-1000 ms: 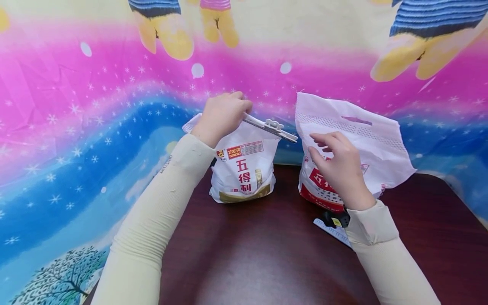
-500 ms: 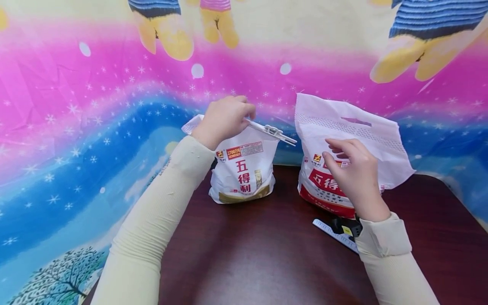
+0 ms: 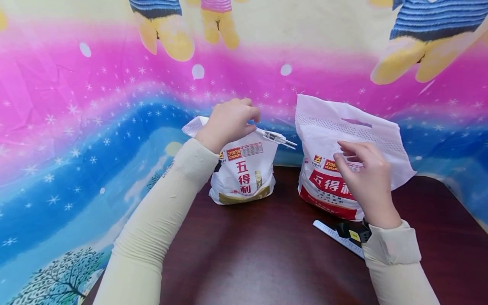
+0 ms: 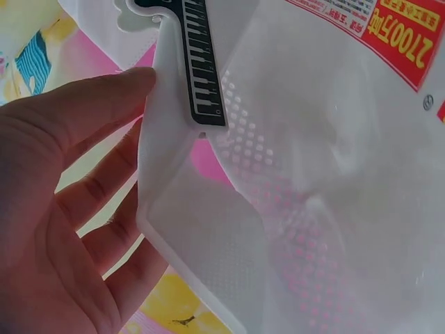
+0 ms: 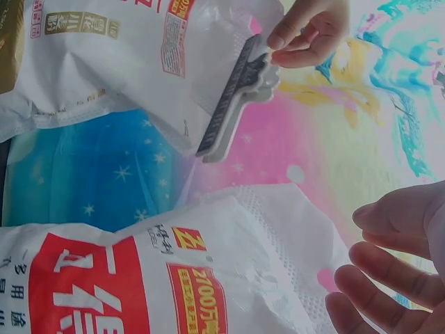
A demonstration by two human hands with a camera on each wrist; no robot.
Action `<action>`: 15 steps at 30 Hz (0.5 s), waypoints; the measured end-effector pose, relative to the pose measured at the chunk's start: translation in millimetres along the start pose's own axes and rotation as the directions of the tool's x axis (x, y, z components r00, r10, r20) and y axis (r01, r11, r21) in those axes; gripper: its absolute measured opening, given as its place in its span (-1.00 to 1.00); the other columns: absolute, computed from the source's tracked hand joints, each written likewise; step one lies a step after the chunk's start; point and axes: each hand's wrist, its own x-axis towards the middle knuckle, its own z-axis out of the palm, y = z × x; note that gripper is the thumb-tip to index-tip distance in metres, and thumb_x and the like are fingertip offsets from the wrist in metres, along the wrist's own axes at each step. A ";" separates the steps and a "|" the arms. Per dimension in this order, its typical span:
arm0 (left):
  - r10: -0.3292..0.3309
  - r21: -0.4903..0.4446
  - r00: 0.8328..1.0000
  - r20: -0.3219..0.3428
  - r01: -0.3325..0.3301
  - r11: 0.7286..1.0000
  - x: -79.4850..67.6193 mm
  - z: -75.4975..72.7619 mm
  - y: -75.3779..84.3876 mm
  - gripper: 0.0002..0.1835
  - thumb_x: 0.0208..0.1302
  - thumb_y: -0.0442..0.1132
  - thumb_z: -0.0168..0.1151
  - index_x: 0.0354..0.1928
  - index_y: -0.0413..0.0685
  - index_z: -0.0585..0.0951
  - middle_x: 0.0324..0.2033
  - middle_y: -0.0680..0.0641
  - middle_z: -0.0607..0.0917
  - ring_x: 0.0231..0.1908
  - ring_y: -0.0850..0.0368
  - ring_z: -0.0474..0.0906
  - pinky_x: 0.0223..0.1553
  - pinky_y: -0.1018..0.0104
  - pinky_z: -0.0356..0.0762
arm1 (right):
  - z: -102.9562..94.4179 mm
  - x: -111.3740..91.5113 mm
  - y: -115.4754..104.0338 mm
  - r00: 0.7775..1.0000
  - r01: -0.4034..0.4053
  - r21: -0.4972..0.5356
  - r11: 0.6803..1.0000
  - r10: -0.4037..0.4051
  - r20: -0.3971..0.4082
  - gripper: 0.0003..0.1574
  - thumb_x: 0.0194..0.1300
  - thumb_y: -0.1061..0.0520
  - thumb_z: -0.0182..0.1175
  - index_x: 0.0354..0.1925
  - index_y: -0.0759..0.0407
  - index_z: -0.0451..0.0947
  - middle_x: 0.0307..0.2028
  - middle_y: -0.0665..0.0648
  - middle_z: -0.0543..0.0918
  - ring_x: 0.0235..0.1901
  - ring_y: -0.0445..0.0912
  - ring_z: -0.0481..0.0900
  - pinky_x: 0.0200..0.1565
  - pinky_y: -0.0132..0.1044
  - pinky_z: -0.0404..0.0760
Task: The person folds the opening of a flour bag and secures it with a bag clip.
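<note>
My left hand (image 3: 232,120) is at the top of the left flour bag (image 3: 245,165), thumb and fingers apart. In the left wrist view, the thumb tip touches the bag's folded top edge, and the fingertips meet that edge or pass behind it. A white sealing clip (image 3: 275,138) with a dark ruler-like strip (image 4: 203,69) sits across this bag's top, tilted down to the right. My right hand (image 3: 367,180) hovers with loosely bent fingers before the right flour bag (image 3: 328,182), holding nothing. That bag stands upright, its top with the handle slot unclipped.
A pale ruler-like strip (image 3: 324,228) lies on the dark brown table (image 3: 263,250), partly hidden by the black wrist device (image 3: 352,232) of my right arm. A printed pink and blue cloth (image 3: 114,106) hangs right behind the bags.
My right hand has drawn right and slightly down, away from the clip side. My left thumb and fingers have parted and shifted slightly right and down. The clip has tilted over.
</note>
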 end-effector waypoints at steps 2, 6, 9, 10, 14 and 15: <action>0.005 0.000 1.000 -0.006 -0.005 1.000 0.5 0.9 2.1 -0.77 0.39 -0.10 0.32 0.04 0.12 0.69 -0.07 -0.01 0.62 -0.12 0.04 0.58 -0.15 0.04 0.64 | -2.3 -1.1 1.2 1.000 -0.004 0.005 1.000 0.004 -0.009 -0.50 0.26 0.24 0.41 0.18 0.18 0.65 -0.02 0.25 0.68 -0.07 0.12 0.65 -0.04 -0.75 0.30; 0.023 0.006 0.999 -0.024 -0.023 1.000 3.7 3.0 7.9 -0.76 0.41 -0.08 0.29 0.06 0.15 0.69 -0.08 0.01 0.62 -0.13 0.07 0.56 -0.16 0.07 0.64 | -6.3 -2.6 3.8 1.000 -0.014 0.008 1.000 0.014 -0.027 -0.51 0.27 0.23 0.41 0.17 0.19 0.65 -0.01 0.25 0.69 -0.07 0.12 0.65 -0.03 -0.74 0.32; 0.043 0.025 0.998 -0.045 -0.042 0.999 7.4 4.6 13.7 -0.74 0.43 -0.06 0.26 0.10 0.17 0.67 -0.07 0.02 0.62 -0.14 0.09 0.56 -0.22 0.09 0.64 | -9.1 -4.3 5.8 0.999 -0.039 0.000 0.999 0.039 -0.035 -0.51 0.27 0.22 0.41 0.18 0.17 0.66 0.02 0.24 0.69 -0.07 0.07 0.64 -0.03 -0.74 0.33; 0.049 0.034 0.997 -0.051 -0.048 0.998 8.9 5.0 15.9 -0.74 0.44 -0.05 0.25 0.11 0.18 0.67 -0.06 0.03 0.62 -0.14 0.09 0.56 -0.24 0.10 0.64 | -10.0 -4.9 6.5 0.998 -0.049 -0.003 0.999 0.049 -0.038 -0.51 0.27 0.21 0.41 0.18 0.16 0.66 0.03 0.23 0.69 -0.06 0.03 0.63 -0.03 -0.73 0.33; 0.071 0.058 0.995 -0.075 -0.067 0.996 14.1 6.7 25.7 -0.72 0.46 -0.04 0.20 0.14 0.23 0.65 -0.04 0.05 0.62 -0.12 0.10 0.56 -0.31 0.13 0.63 | -13.3 -7.3 9.5 0.996 -0.077 -0.028 0.997 0.075 -0.053 -0.50 0.27 0.20 0.42 0.19 0.12 0.65 0.06 0.20 0.69 -0.06 -0.17 0.56 -0.02 -0.73 0.35; 0.077 0.062 0.994 -0.083 -0.072 0.995 15.3 7.0 28.4 -0.72 0.47 -0.04 0.20 0.15 0.24 0.65 -0.03 0.05 0.62 -0.11 0.10 0.56 -0.32 0.14 0.63 | -14.1 -7.9 10.3 0.995 -0.082 -0.035 0.996 0.080 -0.058 -0.49 0.27 0.19 0.42 0.20 0.10 0.65 0.07 0.19 0.69 -0.06 -0.21 0.55 -0.01 -0.72 0.35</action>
